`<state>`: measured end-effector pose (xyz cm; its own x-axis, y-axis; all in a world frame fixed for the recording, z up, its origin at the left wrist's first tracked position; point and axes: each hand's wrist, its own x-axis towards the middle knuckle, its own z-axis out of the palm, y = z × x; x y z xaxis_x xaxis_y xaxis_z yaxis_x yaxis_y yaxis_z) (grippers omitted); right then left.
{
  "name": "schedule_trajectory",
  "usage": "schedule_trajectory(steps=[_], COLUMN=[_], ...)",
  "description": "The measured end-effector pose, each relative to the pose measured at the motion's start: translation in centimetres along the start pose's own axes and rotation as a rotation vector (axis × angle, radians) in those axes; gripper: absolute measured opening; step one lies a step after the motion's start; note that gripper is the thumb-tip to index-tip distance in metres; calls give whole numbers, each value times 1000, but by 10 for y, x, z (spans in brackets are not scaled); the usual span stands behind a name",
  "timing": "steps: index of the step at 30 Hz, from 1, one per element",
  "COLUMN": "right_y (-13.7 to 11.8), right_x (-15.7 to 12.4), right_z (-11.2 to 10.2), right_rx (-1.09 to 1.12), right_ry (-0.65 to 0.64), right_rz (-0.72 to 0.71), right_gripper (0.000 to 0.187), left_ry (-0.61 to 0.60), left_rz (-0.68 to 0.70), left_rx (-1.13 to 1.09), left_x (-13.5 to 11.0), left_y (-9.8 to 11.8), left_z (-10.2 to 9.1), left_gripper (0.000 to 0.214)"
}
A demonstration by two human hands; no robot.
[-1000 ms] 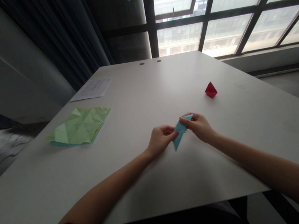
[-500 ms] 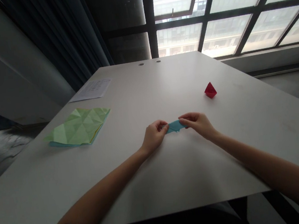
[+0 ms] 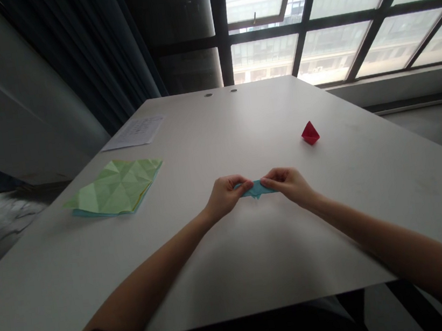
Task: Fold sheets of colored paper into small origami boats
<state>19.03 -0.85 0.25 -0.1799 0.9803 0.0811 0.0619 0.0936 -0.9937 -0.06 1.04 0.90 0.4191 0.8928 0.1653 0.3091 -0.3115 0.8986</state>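
Across the far end of the room, framed windows (image 3: 266, 59) spread wide, with a dark blue curtain (image 3: 108, 50) hanging to the left. Below stretches the white desk (image 3: 211, 150), bearing on its left side a creased green sheet (image 3: 120, 185) over a light-blue sheet (image 3: 89, 214); beyond them rests a printed sheet (image 3: 135, 132). Over the desk's nearer half, your left hand (image 3: 225, 194) and right hand (image 3: 290, 182) come close together, a narrow gap between them. Their fingers are pinched nearly closed on opposite ends of the folded light-blue paper (image 3: 256, 188). Compared with a second ago, it is level rather than steeply slanted, and your hands are nearer each other than half a second ago. A small tip points down at its centre, so your hold looks even for handling the folds. Whether it touches the desk, you cannot tell. Well apart, farther off to the right, sits a small red folded-paper piece (image 3: 310, 133), undisturbed.
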Motion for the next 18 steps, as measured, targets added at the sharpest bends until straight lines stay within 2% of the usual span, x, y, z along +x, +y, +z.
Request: schedule_trajectory(steps=[4, 12, 15, 18], right_y=[0, 9, 9, 6], right_x=[3, 6, 5, 3], right_z=[-8, -9, -11, -18], right_rx=[18, -64, -219, -423], right_ry=[44, 42, 54, 3], right_rz=[20, 22, -84, -296], right_gripper=[29, 33, 37, 58], left_ry=[-55, -46, -21, -11], left_rz=[-35, -104, -204, -345], left_rx=[-103, -92, -193, -293], left_x=[5, 6, 6, 8], left_y=[-3, -10, -13, -14], left_z=[-7, -9, -8, -9], left_gripper=[39, 32, 29, 26])
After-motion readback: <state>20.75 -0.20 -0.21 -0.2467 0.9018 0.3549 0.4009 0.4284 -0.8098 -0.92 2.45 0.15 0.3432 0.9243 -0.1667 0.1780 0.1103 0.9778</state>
